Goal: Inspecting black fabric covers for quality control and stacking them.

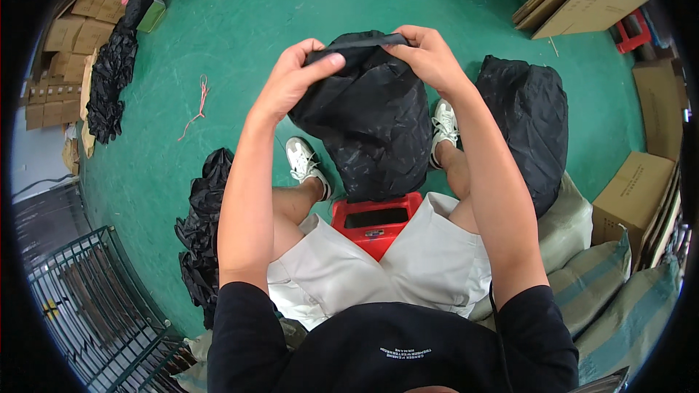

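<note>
A large black fabric bag (375, 127) hangs in front of me between my lower legs, its upper edge raised. My left hand (300, 76) grips that edge on the left, thumb on top. On the right, my right hand (426, 58) pinches the same edge, with its fingers curled over it. The hem between my hands is pulled into a nearly straight band. What lies behind the bag is hidden. Below it shows the red plastic stool (378, 236) between my thighs.
Another full black bag (523, 127) stands at my right. Crumpled black fabric (204, 233) lies by my left leg, with a pink string (200, 108) on the green floor. Woven sacks (597, 269) and a cardboard box (632, 193) sit at right. A metal rack (95, 306) is lower left.
</note>
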`<state>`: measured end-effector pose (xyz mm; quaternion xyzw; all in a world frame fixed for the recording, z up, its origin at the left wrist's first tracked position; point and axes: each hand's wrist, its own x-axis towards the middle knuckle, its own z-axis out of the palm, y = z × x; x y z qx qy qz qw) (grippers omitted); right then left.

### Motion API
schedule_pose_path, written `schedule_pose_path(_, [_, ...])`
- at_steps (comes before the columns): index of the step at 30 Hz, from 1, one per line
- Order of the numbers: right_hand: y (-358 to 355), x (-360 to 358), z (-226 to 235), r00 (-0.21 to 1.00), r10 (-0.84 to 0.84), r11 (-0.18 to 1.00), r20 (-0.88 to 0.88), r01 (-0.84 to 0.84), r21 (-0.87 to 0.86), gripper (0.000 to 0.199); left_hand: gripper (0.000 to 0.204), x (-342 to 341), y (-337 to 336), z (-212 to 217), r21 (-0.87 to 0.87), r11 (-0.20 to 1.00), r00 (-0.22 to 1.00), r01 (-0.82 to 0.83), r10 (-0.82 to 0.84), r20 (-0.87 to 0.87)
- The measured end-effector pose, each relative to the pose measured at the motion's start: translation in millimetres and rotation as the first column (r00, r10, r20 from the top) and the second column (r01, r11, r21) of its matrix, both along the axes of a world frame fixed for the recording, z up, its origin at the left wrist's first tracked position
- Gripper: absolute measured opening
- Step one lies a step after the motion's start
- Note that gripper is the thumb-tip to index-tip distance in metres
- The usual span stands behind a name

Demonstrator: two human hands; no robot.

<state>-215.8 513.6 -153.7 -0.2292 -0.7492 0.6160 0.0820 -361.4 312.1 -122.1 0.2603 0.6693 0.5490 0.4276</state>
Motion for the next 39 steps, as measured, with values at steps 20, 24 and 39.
schedule_pose_path(20, [-13,13,23,0.891,0.388,0.551,-0.237,-0.430,-0.715,0.028,0.041,-8,-22,-8,0.368,0.930,0.730,0.005,-0.255,0.635])
schedule_pose_path(24, [-10,19,22,0.898,0.297,0.429,-0.324,-0.429,-0.795,0.034,0.054,-4,-19,-9,0.474,0.866,0.505,-0.156,-0.343,0.792])
schedule_pose_path(39, [12,29,9,0.707,-0.130,0.086,-0.695,-0.691,-0.718,0.136,0.047,-7,-22,-10,0.663,0.705,0.639,-0.254,-0.392,0.662])
